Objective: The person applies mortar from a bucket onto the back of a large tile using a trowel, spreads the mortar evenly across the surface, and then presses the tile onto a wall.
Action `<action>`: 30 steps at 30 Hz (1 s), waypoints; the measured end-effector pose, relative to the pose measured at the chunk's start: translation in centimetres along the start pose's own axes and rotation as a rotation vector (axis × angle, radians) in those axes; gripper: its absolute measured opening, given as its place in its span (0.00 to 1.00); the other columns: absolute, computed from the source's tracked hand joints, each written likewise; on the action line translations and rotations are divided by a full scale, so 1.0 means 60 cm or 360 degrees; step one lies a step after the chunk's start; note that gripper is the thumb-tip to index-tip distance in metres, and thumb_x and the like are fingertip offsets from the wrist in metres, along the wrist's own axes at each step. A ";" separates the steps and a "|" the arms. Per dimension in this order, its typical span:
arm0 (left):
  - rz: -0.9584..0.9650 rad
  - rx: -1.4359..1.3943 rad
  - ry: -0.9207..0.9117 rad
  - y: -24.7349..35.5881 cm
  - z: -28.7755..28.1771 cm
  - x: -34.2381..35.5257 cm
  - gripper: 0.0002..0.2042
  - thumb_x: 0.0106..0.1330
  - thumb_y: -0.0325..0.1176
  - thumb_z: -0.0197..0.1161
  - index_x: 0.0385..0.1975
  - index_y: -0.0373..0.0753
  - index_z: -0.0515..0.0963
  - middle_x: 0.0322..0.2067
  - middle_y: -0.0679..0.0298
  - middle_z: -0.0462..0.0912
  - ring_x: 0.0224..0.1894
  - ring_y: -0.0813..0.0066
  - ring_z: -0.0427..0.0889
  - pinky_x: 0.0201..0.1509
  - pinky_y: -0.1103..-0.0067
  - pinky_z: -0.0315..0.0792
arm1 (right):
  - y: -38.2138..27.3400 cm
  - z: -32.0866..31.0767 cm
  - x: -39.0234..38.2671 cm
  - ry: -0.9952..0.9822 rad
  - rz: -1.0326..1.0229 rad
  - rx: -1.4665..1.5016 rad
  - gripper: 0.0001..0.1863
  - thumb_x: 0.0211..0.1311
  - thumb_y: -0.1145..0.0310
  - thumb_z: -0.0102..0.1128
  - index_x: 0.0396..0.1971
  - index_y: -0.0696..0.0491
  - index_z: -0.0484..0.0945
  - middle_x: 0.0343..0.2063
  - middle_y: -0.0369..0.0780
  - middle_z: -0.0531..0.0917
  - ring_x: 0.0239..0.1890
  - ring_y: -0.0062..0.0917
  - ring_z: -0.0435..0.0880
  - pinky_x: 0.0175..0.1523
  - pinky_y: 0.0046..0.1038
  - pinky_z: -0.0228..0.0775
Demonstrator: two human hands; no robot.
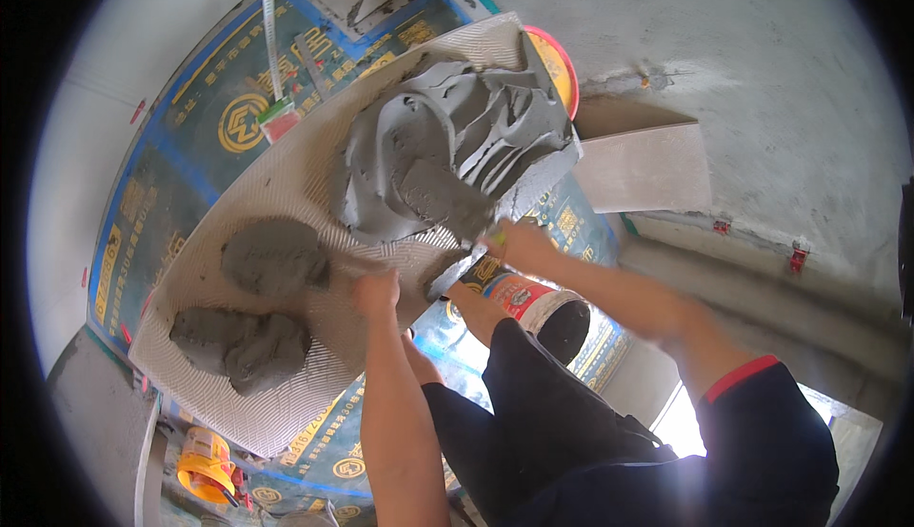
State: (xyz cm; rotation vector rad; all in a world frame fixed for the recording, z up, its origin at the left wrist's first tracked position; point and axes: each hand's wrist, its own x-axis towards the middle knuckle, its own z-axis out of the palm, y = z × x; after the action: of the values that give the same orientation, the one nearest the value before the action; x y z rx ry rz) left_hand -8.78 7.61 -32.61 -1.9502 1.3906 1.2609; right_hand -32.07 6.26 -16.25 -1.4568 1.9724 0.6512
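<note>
My right hand point(519, 246) grips the yellow-green handle of a trowel point(447, 198), its blade in a large, swirled heap of grey mortar point(400, 151) on the upper part of a large pale board point(190, 270) with a combed surface. My left hand point(376, 294) is closed around what looks like the handle of another mortar-covered tool, reaching toward a rounded mortar patch point(271, 256). A lumpy mortar pile point(238, 346) lies on the board's lower left.
Printed green protective sheeting point(181, 175) lies under the board. A cylindrical bucket point(514, 294) stands by my legs, a yellow bucket point(205, 465) at lower left, a red-rimmed yellow tub point(557, 60) behind the board. A pale panel point(647, 170) sits right, beside grey concrete.
</note>
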 end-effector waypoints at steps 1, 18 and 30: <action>0.0093 -0.0088 -0.0102 0.014 -0.008 -0.009 0.32 0.51 0.57 0.58 0.39 0.27 0.75 0.44 0.44 0.74 0.50 0.53 0.73 0.53 0.67 0.66 | 0.039 -0.039 0.026 -0.0061 0.0001 -0.0090 0.32 0.57 0.40 0.43 0.38 0.60 0.70 0.31 0.56 0.78 0.37 0.48 0.78 0.43 0.43 0.69; 0.0174 -0.0115 0.0503 0.000 0.003 -0.028 0.38 0.42 0.54 0.67 0.42 0.23 0.70 0.41 0.42 0.74 0.45 0.45 0.74 0.48 0.64 0.68 | 0.267 -0.207 0.223 0.0299 -0.0026 -0.0169 0.29 0.59 0.41 0.40 0.36 0.57 0.69 0.24 0.50 0.80 0.30 0.43 0.80 0.34 0.40 0.71; -0.0003 -0.0648 0.0419 -0.005 0.007 -0.030 0.29 0.39 0.35 0.74 0.38 0.24 0.70 0.38 0.44 0.75 0.43 0.51 0.75 0.47 0.67 0.67 | 0.408 -0.213 0.241 0.0056 -0.0111 -0.0163 0.29 0.57 0.40 0.44 0.40 0.53 0.68 0.26 0.45 0.80 0.29 0.40 0.81 0.36 0.38 0.71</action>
State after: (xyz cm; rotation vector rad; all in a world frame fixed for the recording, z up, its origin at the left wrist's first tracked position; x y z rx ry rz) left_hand -8.83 8.98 -31.32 -2.4654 1.3261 1.4141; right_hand -61.01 -5.41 -16.64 -1.6009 1.9305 0.7096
